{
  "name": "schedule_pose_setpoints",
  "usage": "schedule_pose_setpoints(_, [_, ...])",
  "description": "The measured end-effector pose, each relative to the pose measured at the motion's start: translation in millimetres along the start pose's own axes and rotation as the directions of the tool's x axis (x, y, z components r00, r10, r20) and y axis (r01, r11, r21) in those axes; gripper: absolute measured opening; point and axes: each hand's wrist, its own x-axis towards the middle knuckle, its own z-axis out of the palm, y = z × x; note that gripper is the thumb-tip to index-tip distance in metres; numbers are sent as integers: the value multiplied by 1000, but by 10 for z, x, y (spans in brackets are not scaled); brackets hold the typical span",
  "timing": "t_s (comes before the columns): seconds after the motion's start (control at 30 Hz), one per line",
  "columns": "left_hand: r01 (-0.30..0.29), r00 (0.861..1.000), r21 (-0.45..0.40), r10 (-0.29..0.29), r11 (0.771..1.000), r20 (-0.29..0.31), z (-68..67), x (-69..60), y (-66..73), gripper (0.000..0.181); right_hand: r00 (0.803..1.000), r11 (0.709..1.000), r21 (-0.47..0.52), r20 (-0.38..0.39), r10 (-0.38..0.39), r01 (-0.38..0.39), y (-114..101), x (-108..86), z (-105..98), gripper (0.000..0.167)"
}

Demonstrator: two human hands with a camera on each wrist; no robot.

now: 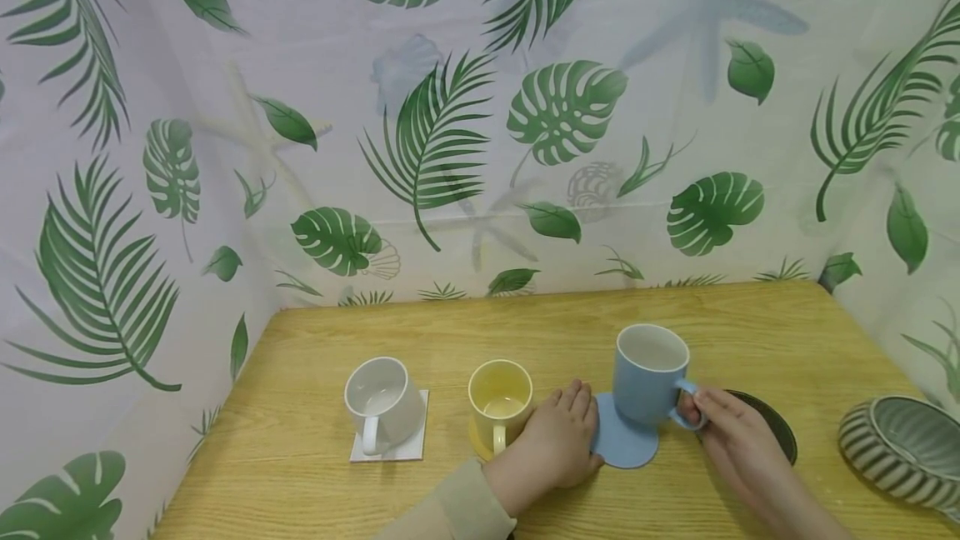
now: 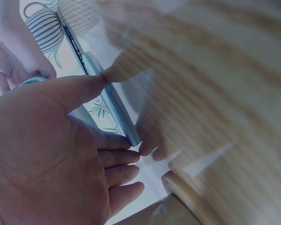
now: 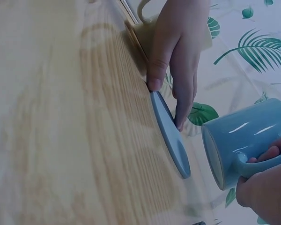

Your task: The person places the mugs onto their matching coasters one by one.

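Head view: holds the blue mug [image 1: 648, 382] by its handle in the right hand [image 1: 738, 432], fingers curled round the loop. Rests the left hand [image 1: 561, 440] palm down, fingers straight, touching the left edge of the blue coaster [image 1: 626, 440] with fingertips and thumb. Places mug and coaster between the two hands, the mug raised over the coaster, its base clear of it in the right wrist view. Shows glossy blue glaze outside, a pale inside and straight cylindrical walls; below, a thin, smooth, round disc lying flat. Just beside the left hand, shows a shiny yellow mug [image 1: 501, 398] on a yellow coaster [image 1: 477, 440]; farther left, a white mug [image 1: 382, 402] on a square white coaster [image 1: 416, 436]. Behind the right hand, half hides a dark round piece [image 1: 776, 432]; farther right, bears a ribbed grey-brown vessel [image 1: 873, 448] on the wood-grained counter [image 1: 570, 332]. Hangs white leaf-printed cloth [image 1: 300, 65] all round.
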Motion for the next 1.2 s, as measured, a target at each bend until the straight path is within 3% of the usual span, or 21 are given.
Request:
schedule_pose_setpoints(0.23, [5, 1000, -38, -5, 999, -20, 4, -4, 4, 79, 1000, 999, -27, -2, -17, 17, 50, -53, 60, 34])
schedule_pose_setpoints(0.63, [-5, 999, -54, 3, 999, -36, 34, 24, -5, 79, 1000, 997, 82, 7, 12, -13, 93, -134, 157, 42])
schedule_pose_setpoints(0.93, [2, 999, -40, -4, 999, -41, 44, 31, 6, 79, 998, 996, 51, -12, 68, -68, 110, -160, 185, 41])
schedule_pose_setpoints(1.2, [8, 999, -35, -9, 999, -47, 32, 18, 14, 79, 999, 998, 39, 22, 49, -50, 163, -184, 196, 42])
